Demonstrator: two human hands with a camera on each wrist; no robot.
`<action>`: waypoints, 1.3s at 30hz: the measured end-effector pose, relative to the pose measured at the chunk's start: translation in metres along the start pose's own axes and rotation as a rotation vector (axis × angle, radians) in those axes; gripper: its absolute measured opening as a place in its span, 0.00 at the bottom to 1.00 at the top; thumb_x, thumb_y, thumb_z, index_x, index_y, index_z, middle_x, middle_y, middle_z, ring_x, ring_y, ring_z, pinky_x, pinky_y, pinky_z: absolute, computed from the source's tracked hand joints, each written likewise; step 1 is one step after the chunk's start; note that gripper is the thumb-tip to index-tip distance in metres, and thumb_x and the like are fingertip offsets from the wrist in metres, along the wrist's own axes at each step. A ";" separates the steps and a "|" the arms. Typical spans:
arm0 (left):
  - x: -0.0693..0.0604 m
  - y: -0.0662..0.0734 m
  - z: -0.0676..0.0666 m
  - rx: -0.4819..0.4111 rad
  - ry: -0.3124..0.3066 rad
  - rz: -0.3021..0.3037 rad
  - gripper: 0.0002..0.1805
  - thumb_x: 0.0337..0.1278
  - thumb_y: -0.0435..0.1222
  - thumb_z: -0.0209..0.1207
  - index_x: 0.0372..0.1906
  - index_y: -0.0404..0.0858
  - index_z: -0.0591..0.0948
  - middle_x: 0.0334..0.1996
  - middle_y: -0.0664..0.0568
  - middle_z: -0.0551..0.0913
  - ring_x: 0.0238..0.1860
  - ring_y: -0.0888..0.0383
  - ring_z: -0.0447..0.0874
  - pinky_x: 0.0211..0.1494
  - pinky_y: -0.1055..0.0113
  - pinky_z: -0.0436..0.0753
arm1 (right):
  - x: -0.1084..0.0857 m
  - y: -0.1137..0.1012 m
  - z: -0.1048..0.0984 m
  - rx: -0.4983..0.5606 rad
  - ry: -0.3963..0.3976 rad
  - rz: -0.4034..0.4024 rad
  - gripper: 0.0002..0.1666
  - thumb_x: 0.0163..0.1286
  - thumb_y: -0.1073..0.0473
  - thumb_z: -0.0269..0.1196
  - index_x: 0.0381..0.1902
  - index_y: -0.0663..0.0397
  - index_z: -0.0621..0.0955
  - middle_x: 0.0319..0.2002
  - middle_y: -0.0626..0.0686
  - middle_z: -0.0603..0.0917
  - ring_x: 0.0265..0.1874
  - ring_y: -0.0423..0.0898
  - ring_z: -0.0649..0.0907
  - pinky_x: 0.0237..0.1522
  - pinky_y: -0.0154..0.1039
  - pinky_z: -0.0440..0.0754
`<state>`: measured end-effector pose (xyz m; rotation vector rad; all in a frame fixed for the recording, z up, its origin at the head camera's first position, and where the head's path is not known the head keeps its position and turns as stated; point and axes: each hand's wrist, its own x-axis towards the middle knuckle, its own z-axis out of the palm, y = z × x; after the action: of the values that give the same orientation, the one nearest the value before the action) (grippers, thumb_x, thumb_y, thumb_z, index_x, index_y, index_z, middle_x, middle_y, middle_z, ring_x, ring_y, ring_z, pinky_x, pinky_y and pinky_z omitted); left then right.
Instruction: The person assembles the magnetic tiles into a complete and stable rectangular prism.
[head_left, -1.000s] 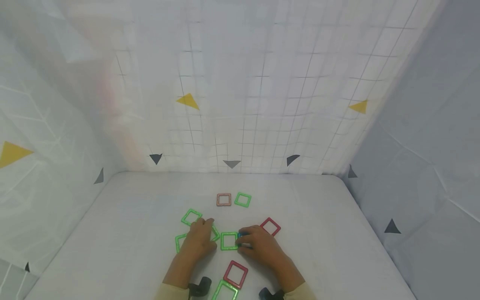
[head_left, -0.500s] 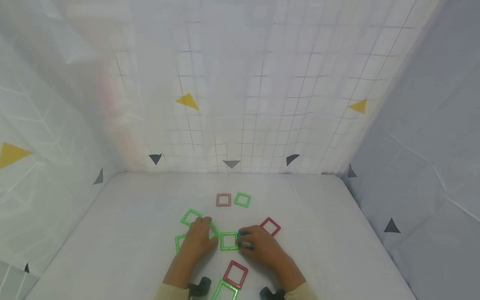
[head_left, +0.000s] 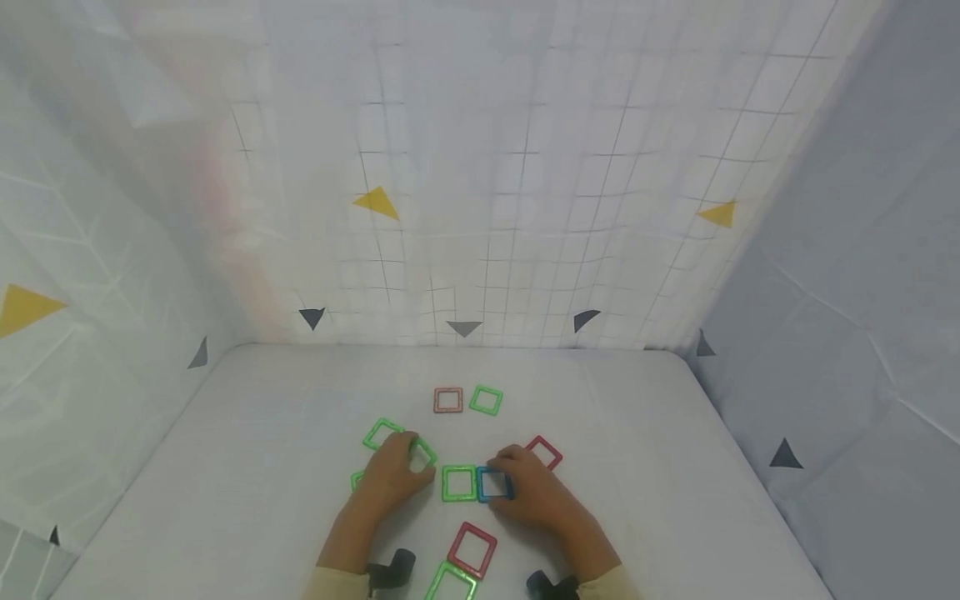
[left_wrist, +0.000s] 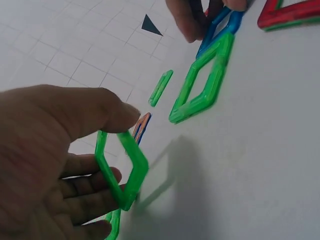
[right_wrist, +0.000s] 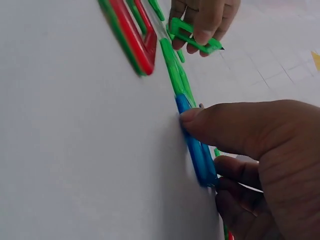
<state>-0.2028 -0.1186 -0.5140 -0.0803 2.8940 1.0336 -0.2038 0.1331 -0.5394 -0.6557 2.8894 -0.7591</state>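
My left hand (head_left: 386, 479) pinches a green square magnetic tile (left_wrist: 136, 184) between thumb and fingers. It is tilted above the table, with a shadow under it in the left wrist view. My right hand (head_left: 536, 487) grips a blue square magnetic tile (right_wrist: 196, 154) by its edges, thumb on the near side and fingers opposite. The blue tile lies edge to edge with a second green tile (head_left: 445, 483), which is flat on the table between the hands. A gap separates the left hand's tile from this pair.
Toward me lie a red tile (head_left: 457, 542) and a green tile (head_left: 437, 581), touching. Farther back are an orange-red tile (head_left: 448, 389) and a green one (head_left: 474, 397). Another red tile (head_left: 552, 447) sits beyond my right hand; green tiles (head_left: 373, 430) lie around my left.
My left hand has drawn slightly back and left, tilting up the green tile. My right hand has shifted right, uncovering more of the blue tile, which stays against its green neighbour.
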 end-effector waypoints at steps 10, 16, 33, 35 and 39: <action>0.005 -0.011 -0.010 -0.067 -0.108 0.037 0.36 0.49 0.44 0.72 0.66 0.42 0.75 0.64 0.46 0.77 0.67 0.43 0.72 0.68 0.43 0.72 | 0.000 0.003 -0.009 0.008 -0.034 0.088 0.34 0.55 0.47 0.75 0.59 0.49 0.81 0.50 0.45 0.79 0.50 0.43 0.78 0.57 0.46 0.82; 0.007 -0.016 -0.011 -0.137 -0.182 0.036 0.35 0.47 0.45 0.73 0.63 0.46 0.77 0.57 0.50 0.81 0.61 0.46 0.78 0.62 0.44 0.78 | -0.001 0.005 -0.013 0.022 -0.043 0.082 0.32 0.55 0.48 0.75 0.57 0.50 0.82 0.48 0.44 0.80 0.47 0.42 0.78 0.57 0.47 0.82; 0.007 -0.019 -0.013 -0.186 -0.221 0.098 0.34 0.46 0.44 0.74 0.61 0.43 0.77 0.57 0.49 0.82 0.62 0.44 0.77 0.65 0.44 0.76 | -0.002 0.007 -0.013 0.024 -0.035 0.080 0.31 0.56 0.46 0.75 0.57 0.48 0.83 0.48 0.43 0.79 0.46 0.42 0.77 0.57 0.48 0.82; 0.008 -0.019 -0.013 -0.193 -0.223 0.099 0.34 0.46 0.44 0.74 0.61 0.43 0.77 0.57 0.48 0.81 0.62 0.44 0.77 0.65 0.43 0.76 | -0.002 0.008 -0.012 0.022 -0.031 0.080 0.31 0.56 0.46 0.75 0.57 0.48 0.83 0.47 0.42 0.79 0.46 0.41 0.77 0.57 0.47 0.82; 0.009 -0.020 -0.009 -0.197 -0.228 0.099 0.35 0.45 0.46 0.74 0.62 0.46 0.77 0.59 0.50 0.81 0.63 0.46 0.77 0.66 0.45 0.75 | -0.002 0.009 -0.010 0.018 -0.030 0.081 0.31 0.56 0.46 0.75 0.57 0.48 0.83 0.47 0.42 0.79 0.46 0.41 0.77 0.57 0.46 0.82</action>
<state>-0.2110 -0.1399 -0.5201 0.1614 2.6097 1.2515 -0.2078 0.1457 -0.5352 -0.5401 2.8589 -0.7577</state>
